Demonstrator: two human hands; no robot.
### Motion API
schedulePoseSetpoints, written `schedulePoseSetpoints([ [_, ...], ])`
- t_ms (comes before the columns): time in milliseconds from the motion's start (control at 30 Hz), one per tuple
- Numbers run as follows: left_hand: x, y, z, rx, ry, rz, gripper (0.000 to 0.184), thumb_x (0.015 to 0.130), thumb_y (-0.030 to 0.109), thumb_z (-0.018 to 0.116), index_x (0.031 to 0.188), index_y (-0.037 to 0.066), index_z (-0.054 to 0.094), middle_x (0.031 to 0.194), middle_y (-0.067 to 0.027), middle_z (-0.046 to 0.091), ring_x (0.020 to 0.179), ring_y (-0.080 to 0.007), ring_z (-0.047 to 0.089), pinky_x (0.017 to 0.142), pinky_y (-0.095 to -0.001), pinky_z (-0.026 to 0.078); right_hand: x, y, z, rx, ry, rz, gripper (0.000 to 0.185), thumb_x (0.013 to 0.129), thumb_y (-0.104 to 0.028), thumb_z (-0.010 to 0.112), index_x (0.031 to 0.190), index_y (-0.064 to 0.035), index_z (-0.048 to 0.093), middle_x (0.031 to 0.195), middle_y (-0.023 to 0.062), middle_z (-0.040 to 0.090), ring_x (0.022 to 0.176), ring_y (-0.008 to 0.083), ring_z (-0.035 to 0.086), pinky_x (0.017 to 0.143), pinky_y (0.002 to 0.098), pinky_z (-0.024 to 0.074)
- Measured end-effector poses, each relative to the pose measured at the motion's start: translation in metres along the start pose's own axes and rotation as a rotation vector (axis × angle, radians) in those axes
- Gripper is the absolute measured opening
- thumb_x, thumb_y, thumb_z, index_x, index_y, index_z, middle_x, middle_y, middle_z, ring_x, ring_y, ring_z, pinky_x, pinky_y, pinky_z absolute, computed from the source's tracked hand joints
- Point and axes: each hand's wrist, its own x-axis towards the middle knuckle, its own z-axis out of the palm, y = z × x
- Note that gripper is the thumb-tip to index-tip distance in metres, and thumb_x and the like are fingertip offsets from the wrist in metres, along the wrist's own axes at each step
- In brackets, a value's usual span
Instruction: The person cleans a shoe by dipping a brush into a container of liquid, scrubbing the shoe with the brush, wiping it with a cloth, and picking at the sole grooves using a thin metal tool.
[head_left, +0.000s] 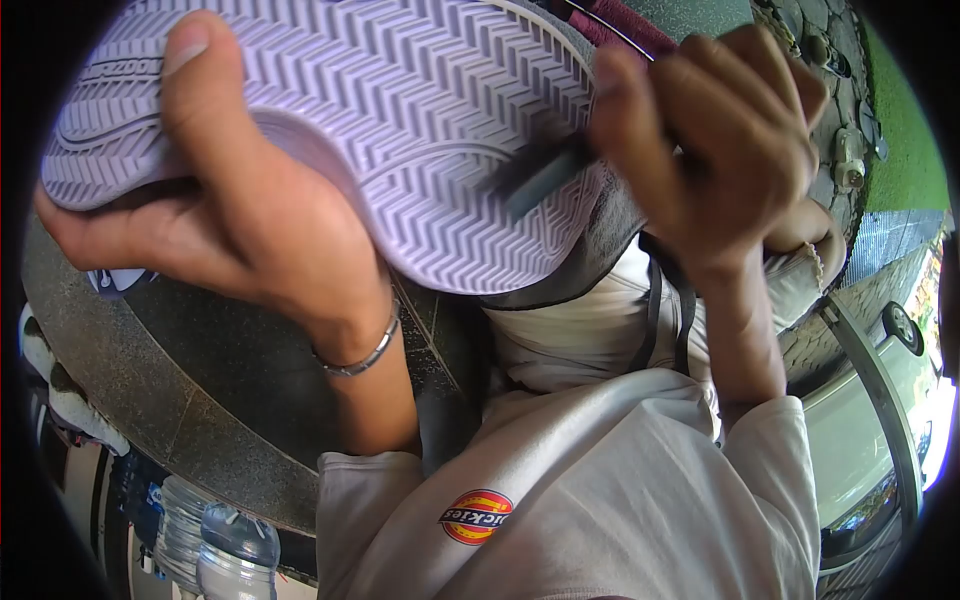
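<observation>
- Grey shoe with a pale lavender, herringbone rubber sole (pixel 430 140): between the hands, sole facing the camera.
- Left hand (pixel 270 210): pinching the shoe's left end, thumb across its sole.
- Right hand (pixel 735 150): curled around a dark, blurred, block-shaped tool (pixel 543 185) at the shoe's right part.
- Curved, dark stone surface (pixel 165 370): below the shoe.

Curved dark surface (pixel 240 365) (whitish object (pixel 119 283) atop)

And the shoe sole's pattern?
The shoe sole is mostly zigzag ridges, clearest in the head view.
</observation>
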Motion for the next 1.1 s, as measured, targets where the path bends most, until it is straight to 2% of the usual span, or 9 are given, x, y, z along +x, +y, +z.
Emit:
schedulePoseSetpoints([
  [67,0.009,-0.010,-0.008,0.015,-0.069,0.130,0.072,0.086,0.003,0.076,0.140,-0.001,0.028,0.116,-0.0217,0.055,0.099,-0.0277,0.068,0.088,-0.0411,0.064,0.008,0.013,-0.014,-0.008,-0.166,0.015,0.023,0.080,-0.007,0.073,0.061,-0.0076,0.059,0.056,0.0013,0.049,0.055,0.0161,0.044,0.059,0.0320,0.0341],
  [267,0.005,-0.007,0.001,-0.083,-0.034,0.159,0.070,0.087,-0.002,0.075,0.139,-0.005,0.028,0.118,-0.0240,0.056,0.100,-0.0266,0.067,0.090,-0.0387,0.062,0.020,0.012,0.017,0.189,0.152,0.059,0.037,0.074,-0.010,0.074,0.048,-0.0135,0.049,0.045,-0.0029,0.041,0.044,0.0142,0.027,0.050,0.0342,0.0246],
  [400,0.004,-0.006,0.008,-0.090,-0.016,0.198,0.072,0.087,-0.002,0.075,0.140,-0.006,0.027,0.118,-0.0254,0.056,0.100,-0.0267,0.067,0.089,-0.0394,0.063,0.037,0.009,0.040,0.211,0.436,-0.265,0.037,0.078,-0.011,0.075,0.049,-0.0139,0.051,0.044,-0.0039,0.041,0.045,0.0120,0.027,0.051,0.0343,0.0238],
  [533,0.005,-0.007,0.016,-0.162,-0.045,0.258,0.073,0.088,-0.001,0.074,0.142,-0.005,0.025,0.118,-0.0252,0.057,0.100,-0.0266,0.068,0.089,-0.0395,0.063,0.022,0.036,0.036,0.248,0.191,-0.220,0.037,0.075,-0.016,0.077,0.049,-0.0164,0.052,0.046,-0.0063,0.044,0.049,0.0112,0.033,0.052,0.0333,0.0241],
  [733,0.007,-0.009,0.015,-0.212,-0.070,0.259,0.073,0.089,-0.002,0.072,0.142,-0.005,0.022,0.120,-0.0263,0.056,0.102,-0.0278,0.067,0.087,-0.0393,0.065,0.014,0.027,0.024,0.225,0.161,-0.123,0.043,0.076,-0.015,0.078,0.048,-0.0155,0.045,0.049,-0.0055,0.041,0.047,0.0138,0.033,0.060,0.0332,0.0291],
  [867,0.005,-0.005,0.015,-0.156,-0.063,0.225,0.076,0.089,-0.002,0.072,0.143,-0.006,0.019,0.121,-0.0279,0.055,0.103,-0.0295,0.067,0.088,-0.0403,0.064,0.014,0.014,0.027,0.268,0.188,-0.247,0.033,0.076,-0.014,0.079,0.054,-0.0127,0.056,0.051,-0.0030,0.043,0.054,0.0128,0.040,0.060,0.0316,0.0297],
  [967,0.003,0.001,0.018,-0.081,-0.071,0.229,0.076,0.090,-0.001,0.071,0.145,-0.006,0.018,0.122,-0.0289,0.054,0.105,-0.0304,0.067,0.090,-0.0407,0.063,0.004,0.043,0.010,0.087,-0.066,0.000,0.032,0.081,-0.017,0.079,0.056,-0.0111,0.061,0.054,-0.0005,0.049,0.056,0.0146,0.045,0.063,0.0311,0.0332],
  [1000,0.001,0.005,0.017,-0.041,-0.068,0.207,0.076,0.091,0.000,0.071,0.145,-0.006,0.017,0.123,-0.0291,0.054,0.106,-0.0305,0.067,0.092,-0.0408,0.062,0.017,0.049,0.029,0.209,0.240,-0.162,0.029,0.082,-0.016,0.078,0.058,-0.0108,0.063,0.058,0.0006,0.054,0.056,0.0174,0.046,0.065,0.0343,0.0335],
  [1100,0.000,0.004,0.019,-0.094,-0.040,0.152,0.076,0.092,0.000,0.071,0.145,-0.006,0.018,0.123,-0.0283,0.053,0.107,-0.0298,0.065,0.094,-0.0405,0.061,0.017,-0.004,0.029,0.300,0.257,-0.265,0.031,0.080,-0.017,0.075,0.056,-0.0157,0.055,0.052,-0.0052,0.044,0.054,0.0137,0.039,0.064,0.0330,0.0303],
])
